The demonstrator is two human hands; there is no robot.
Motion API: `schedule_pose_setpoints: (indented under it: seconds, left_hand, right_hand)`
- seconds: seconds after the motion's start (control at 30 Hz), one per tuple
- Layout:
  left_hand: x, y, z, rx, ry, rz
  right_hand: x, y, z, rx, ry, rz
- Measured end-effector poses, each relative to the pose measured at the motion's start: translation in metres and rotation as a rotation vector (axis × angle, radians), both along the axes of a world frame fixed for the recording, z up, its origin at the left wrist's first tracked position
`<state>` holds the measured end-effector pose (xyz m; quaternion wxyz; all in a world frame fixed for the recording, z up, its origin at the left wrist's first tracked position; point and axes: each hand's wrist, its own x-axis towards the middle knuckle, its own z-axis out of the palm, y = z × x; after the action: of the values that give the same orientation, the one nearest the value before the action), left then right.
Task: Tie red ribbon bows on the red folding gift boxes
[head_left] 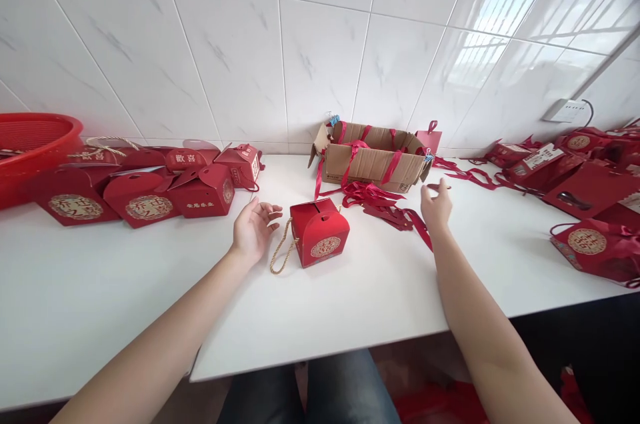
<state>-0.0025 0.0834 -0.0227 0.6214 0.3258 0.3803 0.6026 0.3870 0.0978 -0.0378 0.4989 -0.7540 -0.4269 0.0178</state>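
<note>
A red gift box point(320, 234) with a gold round print stands upright on the white table, a twisted gold cord handle point(281, 257) hanging at its left side. Just left of the box is my left hand point(255, 231), empty, its fingers apart and slightly curled. My right hand point(437, 204) is to the right of the box, beside a red ribbon point(419, 227); its thumb and index finger are bent towards each other, and what they hold, if anything, is too small to name. Red ribbons and tags point(380, 201) lie between the hands, behind the box.
A cardboard box point(367, 164) draped with red ribbons stands near the tiled wall. Several red boxes point(145, 201) are grouped at left beside a red basket point(37, 144). More red boxes and ribbons point(570, 177) lie at right. The table's front edge point(320, 357) is near my legs.
</note>
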Motion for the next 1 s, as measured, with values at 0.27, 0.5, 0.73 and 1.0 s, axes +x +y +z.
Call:
schedule_pose_setpoints:
  seconds: [0.27,0.5,0.73,1.0]
  left_hand:
    - [0.002,-0.002,0.003,-0.018,0.011,0.045]
    - [0.001,0.0,0.001,-0.038,0.006,0.077]
    - [0.002,0.0,0.0,-0.036,0.015,0.059]
    - [0.001,0.001,-0.002,-0.033,0.036,0.036]
  right_hand:
    - [0.001,0.003,-0.003,-0.193,0.028,0.203]
    - [-0.015,0.009,-0.013,-0.187,-0.083,0.29]
    - [-0.02,0.01,-0.012,-0.023,0.074,0.291]
    - [-0.025,0.003,0.006,0.245,0.587,0.387]
